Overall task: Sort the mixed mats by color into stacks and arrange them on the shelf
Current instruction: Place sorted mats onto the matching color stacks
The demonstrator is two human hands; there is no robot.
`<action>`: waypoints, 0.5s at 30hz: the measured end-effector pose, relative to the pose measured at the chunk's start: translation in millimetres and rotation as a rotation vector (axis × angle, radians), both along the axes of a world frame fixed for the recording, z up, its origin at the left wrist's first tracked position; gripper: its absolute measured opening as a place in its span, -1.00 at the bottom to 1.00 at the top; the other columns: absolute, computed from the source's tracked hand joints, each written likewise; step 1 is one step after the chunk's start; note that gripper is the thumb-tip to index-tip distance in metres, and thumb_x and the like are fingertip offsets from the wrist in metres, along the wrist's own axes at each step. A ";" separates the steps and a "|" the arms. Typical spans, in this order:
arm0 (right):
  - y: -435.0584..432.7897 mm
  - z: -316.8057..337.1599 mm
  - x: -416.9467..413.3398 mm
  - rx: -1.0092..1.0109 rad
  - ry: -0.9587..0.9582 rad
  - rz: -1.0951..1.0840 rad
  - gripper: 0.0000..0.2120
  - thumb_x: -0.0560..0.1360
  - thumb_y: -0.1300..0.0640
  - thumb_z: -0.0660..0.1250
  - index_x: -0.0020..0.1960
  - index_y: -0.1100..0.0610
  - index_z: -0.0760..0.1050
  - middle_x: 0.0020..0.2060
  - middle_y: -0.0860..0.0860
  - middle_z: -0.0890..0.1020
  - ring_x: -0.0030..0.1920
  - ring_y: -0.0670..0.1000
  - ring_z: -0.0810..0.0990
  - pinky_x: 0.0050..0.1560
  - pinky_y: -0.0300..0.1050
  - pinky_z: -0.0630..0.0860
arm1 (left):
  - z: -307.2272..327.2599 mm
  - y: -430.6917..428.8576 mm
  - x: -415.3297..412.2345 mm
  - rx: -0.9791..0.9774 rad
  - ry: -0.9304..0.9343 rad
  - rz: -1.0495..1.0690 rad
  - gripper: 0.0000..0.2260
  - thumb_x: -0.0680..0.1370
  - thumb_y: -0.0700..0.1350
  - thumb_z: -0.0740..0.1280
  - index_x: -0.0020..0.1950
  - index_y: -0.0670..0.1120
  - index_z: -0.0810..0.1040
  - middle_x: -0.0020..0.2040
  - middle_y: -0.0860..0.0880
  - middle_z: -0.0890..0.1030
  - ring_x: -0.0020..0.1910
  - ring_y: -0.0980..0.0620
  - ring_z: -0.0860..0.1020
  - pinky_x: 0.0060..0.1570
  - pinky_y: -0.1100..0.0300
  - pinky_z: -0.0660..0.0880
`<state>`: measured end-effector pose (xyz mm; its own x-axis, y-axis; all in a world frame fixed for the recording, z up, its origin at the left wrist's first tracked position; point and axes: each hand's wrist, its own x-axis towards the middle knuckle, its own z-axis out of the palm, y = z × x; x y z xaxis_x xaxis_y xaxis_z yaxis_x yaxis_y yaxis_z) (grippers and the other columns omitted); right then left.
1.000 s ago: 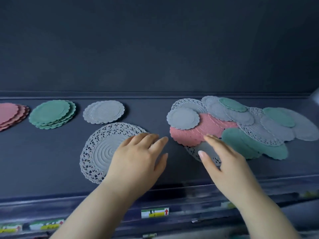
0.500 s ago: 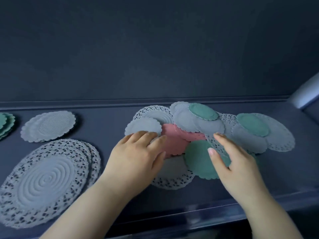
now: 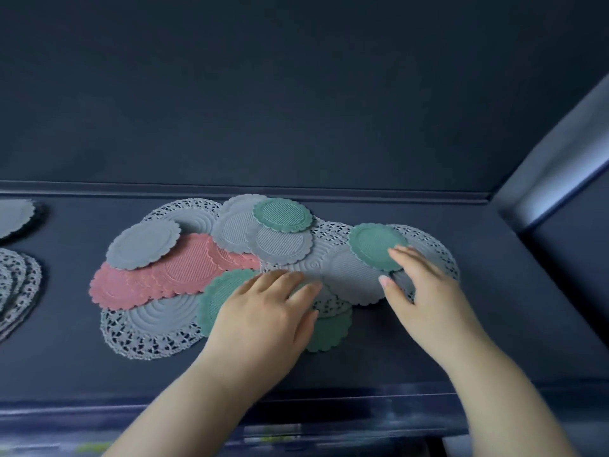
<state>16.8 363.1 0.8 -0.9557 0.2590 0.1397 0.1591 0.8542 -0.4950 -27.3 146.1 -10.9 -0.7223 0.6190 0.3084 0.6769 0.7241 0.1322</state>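
A mixed heap of round mats lies across the middle of the dark shelf (image 3: 66, 367). It holds pink mats (image 3: 158, 278), small grey scalloped mats (image 3: 143, 245), lacy grey doilies (image 3: 148, 334) and green mats (image 3: 282, 215). My left hand (image 3: 263, 311) lies flat, fingers apart, on a green mat (image 3: 214, 298) and the doily at the heap's front. My right hand (image 3: 425, 291) rests at the heap's right end, fingertips touching a green mat (image 3: 375, 245), thumb on a grey mat (image 3: 352, 275). Neither hand has lifted anything.
At the left edge lie a sorted pile of lacy grey doilies (image 3: 16, 288) and, behind it, a plain grey mat (image 3: 13, 216). The shelf's back wall (image 3: 296, 94) rises close behind the heap. A pale upright post (image 3: 560, 166) bounds the right side.
The view has swung right, so the sorted stacks slid off to the left. Both hands moved rightward over the heap; the right hand now touches the right green mat.
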 end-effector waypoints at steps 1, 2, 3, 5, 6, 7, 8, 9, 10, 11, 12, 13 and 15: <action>6.2 0.0 -2.3 0.013 -0.016 0.020 -0.53 0.54 -0.01 0.21 0.42 0.02 0.26 0.43 -0.15 0.26 0.45 -0.19 0.10 0.34 -0.31 0.04 | -1.5 6.1 3.8 -0.004 -0.002 0.004 -0.67 0.49 0.04 0.16 0.10 0.00 0.61 0.05 0.06 0.62 0.03 0.00 0.59 -0.04 0.13 0.53; 11.3 0.0 -5.3 0.026 -0.035 0.041 -0.52 0.54 -0.03 0.20 0.43 0.01 0.24 0.44 -0.14 0.24 0.45 -0.18 0.07 0.34 -0.31 0.02 | -3.1 11.3 6.7 -0.007 -0.008 0.013 -0.66 0.48 0.05 0.15 0.10 0.00 0.62 0.05 0.07 0.62 0.03 0.02 0.59 -0.05 0.15 0.54; 14.9 0.3 -8.9 0.033 -0.054 0.060 -0.51 0.54 -0.04 0.19 0.44 0.01 0.22 0.45 -0.15 0.21 0.46 -0.18 0.04 0.35 -0.29 0.01 | -4.8 15.4 9.0 -0.004 -0.014 0.026 -0.65 0.48 0.05 0.14 0.10 0.00 0.63 0.06 0.08 0.62 0.03 0.03 0.60 -0.06 0.17 0.54; 19.8 0.7 -15.6 0.050 -0.082 0.103 -0.50 0.55 -0.06 0.17 0.45 -0.01 0.19 0.46 -0.15 0.18 0.47 -0.18 -0.01 0.38 -0.25 -0.01 | -7.9 22.3 11.3 0.005 -0.017 0.053 -0.64 0.48 0.05 0.13 0.09 -0.02 0.64 0.06 0.07 0.62 0.04 0.04 0.60 -0.09 0.18 0.55; 21.2 0.6 -18.2 0.065 -0.087 0.131 -0.50 0.55 -0.07 0.17 0.45 -0.01 0.18 0.46 -0.14 0.17 0.47 -0.17 -0.02 0.39 -0.24 -0.02 | -9.6 25.4 11.2 0.005 -0.013 0.065 -0.63 0.48 0.04 0.12 0.08 -0.04 0.64 0.07 0.06 0.62 0.04 0.04 0.61 -0.11 0.18 0.56; 21.8 0.1 -20.5 0.080 -0.091 0.161 -0.50 0.55 -0.07 0.17 0.45 -0.01 0.19 0.47 -0.14 0.17 0.47 -0.16 -0.03 0.39 -0.23 -0.02 | -10.6 28.3 10.7 0.005 -0.005 0.075 -0.63 0.48 0.04 0.12 0.07 -0.05 0.65 0.07 0.05 0.62 0.04 0.03 0.61 -0.13 0.17 0.57; 22.2 -1.2 -22.3 0.094 -0.096 0.185 -0.50 0.55 -0.07 0.17 0.45 0.00 0.19 0.47 -0.13 0.16 0.48 -0.15 -0.04 0.40 -0.22 -0.03 | -12.0 31.2 9.4 0.004 -0.002 0.085 -0.63 0.48 0.03 0.12 0.06 -0.07 0.65 0.07 0.04 0.62 0.04 0.02 0.61 -0.15 0.16 0.58; 22.1 -3.0 -24.1 0.106 -0.102 0.199 -0.50 0.56 -0.07 0.16 0.45 0.00 0.19 0.47 -0.12 0.16 0.48 -0.14 -0.04 0.41 -0.21 -0.03 | -13.3 34.1 7.9 0.005 0.002 0.095 -0.62 0.47 0.03 0.12 0.04 -0.08 0.65 0.07 0.02 0.63 0.04 0.00 0.62 -0.17 0.14 0.58; 22.0 -5.3 -25.6 0.110 -0.113 0.203 -0.51 0.56 -0.06 0.15 0.46 0.02 0.18 0.48 -0.11 0.15 0.48 -0.13 -0.03 0.41 -0.20 -0.02 | -14.3 36.3 6.5 0.004 0.001 0.106 -0.62 0.46 0.04 0.12 0.03 -0.09 0.66 0.06 0.01 0.63 0.03 -0.01 0.62 -0.19 0.13 0.59; 22.0 -7.8 -26.9 0.101 -0.128 0.200 -0.51 0.57 -0.06 0.14 0.46 0.03 0.17 0.48 -0.09 0.14 0.48 -0.11 0.00 0.41 -0.19 0.01 | -15.4 38.3 4.8 0.003 0.002 0.115 -0.62 0.45 0.04 0.14 0.01 -0.10 0.66 0.04 0.00 0.64 0.01 -0.02 0.63 -0.22 0.12 0.60; 22.3 -10.5 -28.2 0.082 -0.146 0.194 -0.50 0.57 -0.05 0.13 0.46 0.05 0.17 0.48 -0.08 0.13 0.48 -0.09 0.04 0.41 -0.19 0.04 | -15.5 39.8 3.3 -0.002 -0.004 0.124 -0.64 0.44 0.05 0.17 -0.01 -0.11 0.67 0.01 0.00 0.65 -0.04 -0.02 0.64 -0.26 0.14 0.61; 23.0 -12.8 -29.5 0.067 -0.162 0.191 -0.50 0.57 -0.06 0.13 0.46 0.06 0.17 0.48 -0.07 0.14 0.47 -0.08 0.07 0.40 -0.19 0.06 | -14.8 41.2 1.9 -0.010 -0.010 0.136 -0.67 0.42 0.06 0.24 -0.04 -0.11 0.67 -0.03 0.00 0.66 -0.10 -0.02 0.64 -0.31 0.16 0.59; 25.2 -14.4 -33.1 0.072 -0.176 0.185 -0.50 0.57 -0.06 0.15 0.45 0.08 0.20 0.47 -0.05 0.18 0.46 -0.08 0.12 0.39 -0.18 0.11 | -12.8 43.0 -1.6 -0.010 -0.020 0.150 -0.73 0.32 0.03 0.46 -0.09 -0.12 0.68 -0.10 0.00 0.67 -0.22 -0.04 0.64 -0.38 0.19 0.56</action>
